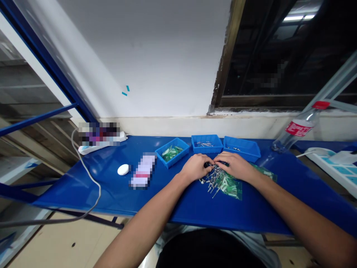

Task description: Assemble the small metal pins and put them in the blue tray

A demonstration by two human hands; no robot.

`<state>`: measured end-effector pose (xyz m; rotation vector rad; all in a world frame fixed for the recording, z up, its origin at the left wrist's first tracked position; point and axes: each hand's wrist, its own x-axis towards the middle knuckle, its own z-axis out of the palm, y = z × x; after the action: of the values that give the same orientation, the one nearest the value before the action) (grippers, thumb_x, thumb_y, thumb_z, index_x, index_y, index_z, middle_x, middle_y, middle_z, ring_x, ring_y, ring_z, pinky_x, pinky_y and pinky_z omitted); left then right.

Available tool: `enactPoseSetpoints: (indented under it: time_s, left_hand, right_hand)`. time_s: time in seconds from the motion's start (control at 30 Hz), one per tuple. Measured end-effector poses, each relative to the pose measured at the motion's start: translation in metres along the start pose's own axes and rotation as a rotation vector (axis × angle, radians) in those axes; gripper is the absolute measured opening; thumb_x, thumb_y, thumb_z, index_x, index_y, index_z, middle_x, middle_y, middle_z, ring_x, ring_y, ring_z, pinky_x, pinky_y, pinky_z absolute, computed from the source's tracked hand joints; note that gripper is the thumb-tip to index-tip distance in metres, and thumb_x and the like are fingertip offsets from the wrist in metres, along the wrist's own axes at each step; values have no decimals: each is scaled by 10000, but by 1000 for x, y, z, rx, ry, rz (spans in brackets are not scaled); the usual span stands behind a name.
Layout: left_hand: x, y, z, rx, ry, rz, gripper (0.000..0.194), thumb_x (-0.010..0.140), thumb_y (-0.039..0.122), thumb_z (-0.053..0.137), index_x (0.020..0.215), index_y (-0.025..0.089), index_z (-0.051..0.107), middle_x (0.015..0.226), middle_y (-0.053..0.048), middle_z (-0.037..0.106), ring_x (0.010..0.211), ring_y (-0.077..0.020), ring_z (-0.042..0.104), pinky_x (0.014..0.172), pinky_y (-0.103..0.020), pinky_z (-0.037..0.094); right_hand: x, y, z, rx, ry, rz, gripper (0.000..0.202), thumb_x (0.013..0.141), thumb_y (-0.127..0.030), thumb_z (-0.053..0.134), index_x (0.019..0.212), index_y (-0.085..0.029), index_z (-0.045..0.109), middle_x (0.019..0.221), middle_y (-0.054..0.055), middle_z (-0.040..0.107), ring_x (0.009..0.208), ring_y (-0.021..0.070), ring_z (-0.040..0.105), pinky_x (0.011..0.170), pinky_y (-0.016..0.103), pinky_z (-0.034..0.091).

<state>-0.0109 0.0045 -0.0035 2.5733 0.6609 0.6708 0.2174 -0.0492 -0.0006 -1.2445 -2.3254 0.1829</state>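
Two bare hands meet over a loose heap of silver rivet-like pins [213,182] on a blue desk [200,208], R of ctr, btwn the far & near edges. The pins are thin, shiny & straight, some w/ a thicker end; they lie crisscross, tips fanning toward the near edge. Against the heap's R side sits a green see-thru bag [230,184], crinkled & glossy, w/ pale streaks; more green plastic [264,172] shows beyond the R wrist. L hand [197,166] & R hand [232,165] are palms-down, fingers curled inward, thumbs & fingertips close together at the heap's far end. Dark bits show by the fingers of each; can't tell what, if anything, either grips. Along the far edge, three blue bins: L bin [166,165] w/ green packets, mid bin [206,149] w/ more pins, R bin [245,143] w/ a few small pcs. Nr the far edge, farther R, stands a clear bottle [298,128], red cap & label. Toward the desk's L side: a white oval item [123,169] beside a blurred-out flat slab [143,169]; at the far L corner, a white strip [122,136], partly blurred out.
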Motion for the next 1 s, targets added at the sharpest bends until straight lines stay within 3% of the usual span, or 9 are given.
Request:
enactPoseSetpoints:
  time_s: [0.5, 1.0]
  left_hand:
    - [0, 1, -2, -5, 19, -76, 159, 864, 193, 654, 976, 215, 765, 1007, -29, 786, 919, -205, 727, 892, -287, 545]
    - [0, 5, -2, 37, 48, -121, 134, 844, 178, 669, 955, 214, 733, 913, -35, 765, 918, -220, 693, 849, -298, 533]
  right_hand:
    - [1, -7, -6, 37, 23, 89, 214, 938, -258, 624, 1060, -294, 796, 1027, 47, 796, 931, 251, 743, 830, 396, 590]
    - [3, -1, 5, -29, 58, 67, 190, 957, -254, 609, 1032, -259, 783, 1007, 67, 789, 939, 258, 728, 826, 402, 582]
